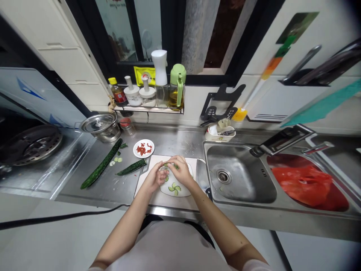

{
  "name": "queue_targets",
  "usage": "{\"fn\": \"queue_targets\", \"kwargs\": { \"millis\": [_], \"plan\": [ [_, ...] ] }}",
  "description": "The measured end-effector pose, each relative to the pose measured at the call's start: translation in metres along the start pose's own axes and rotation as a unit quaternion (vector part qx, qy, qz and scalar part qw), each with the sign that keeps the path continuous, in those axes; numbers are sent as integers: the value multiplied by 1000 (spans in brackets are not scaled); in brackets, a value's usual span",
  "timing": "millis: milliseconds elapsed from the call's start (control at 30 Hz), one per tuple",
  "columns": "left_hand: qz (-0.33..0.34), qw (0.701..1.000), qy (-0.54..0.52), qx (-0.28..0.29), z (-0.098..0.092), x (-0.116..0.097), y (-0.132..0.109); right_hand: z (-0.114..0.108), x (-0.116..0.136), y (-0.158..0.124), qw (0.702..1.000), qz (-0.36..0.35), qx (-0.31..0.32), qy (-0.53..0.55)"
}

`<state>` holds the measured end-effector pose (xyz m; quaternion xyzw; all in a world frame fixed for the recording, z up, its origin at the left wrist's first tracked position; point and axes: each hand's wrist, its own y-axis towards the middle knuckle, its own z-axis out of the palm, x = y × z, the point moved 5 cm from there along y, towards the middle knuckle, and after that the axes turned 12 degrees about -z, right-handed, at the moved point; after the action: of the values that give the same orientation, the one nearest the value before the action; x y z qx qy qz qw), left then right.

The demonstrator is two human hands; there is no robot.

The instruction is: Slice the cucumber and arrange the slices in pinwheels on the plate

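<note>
Over a white plate (184, 191) my two hands come together, fingertips meeting above its far side. My left hand (155, 177) has its fingers curled and pinches at a thin green cucumber slice (165, 165). The fingers of my right hand (182, 172) bend over the same slice and partly hide it. Nearer to me on the plate, several cucumber slices (175, 188) lie in a pinwheel. More green pieces show partly beneath my hands. The plate rests on a light cutting board (153, 199). A knife (201, 173) lies along the board's right side.
Left of the board are a cut cucumber (132, 167), a whole cucumber (103, 163), cucumber ends (115, 160) and a small plate with red bits (144, 149). A lidded pot (101, 126) stands behind. The sink (242, 177) is to the right, with a red bag (303, 184) beyond.
</note>
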<state>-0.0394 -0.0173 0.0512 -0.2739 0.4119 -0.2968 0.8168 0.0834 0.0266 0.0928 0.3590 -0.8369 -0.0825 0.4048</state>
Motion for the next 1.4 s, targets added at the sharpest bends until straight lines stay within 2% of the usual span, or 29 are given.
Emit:
{"fn": "queue_targets", "kwargs": {
  "millis": [133,300,633,933,1133,1400],
  "plan": [
    [3,1000,-14,14,3,-9,-3,-3,3,1,1000,-16,-13,17],
    [27,999,-24,-9,0,-17,-4,-2,3,1,999,-21,-25,29],
    [17,999,-42,-13,-4,-15,-4,-4,4,0,990,-65,-88,86],
    [61,998,-5,-21,-6,-20,-7,-2,3,-6,991,-56,-73,100],
    [137,987,66,-50,-5,-24,-11,2,-1,-5,989,-6,-55,140],
    [222,964,119,-85,-5,-25,-14,8,-5,-3,970,74,-42,228]
  ]
}}
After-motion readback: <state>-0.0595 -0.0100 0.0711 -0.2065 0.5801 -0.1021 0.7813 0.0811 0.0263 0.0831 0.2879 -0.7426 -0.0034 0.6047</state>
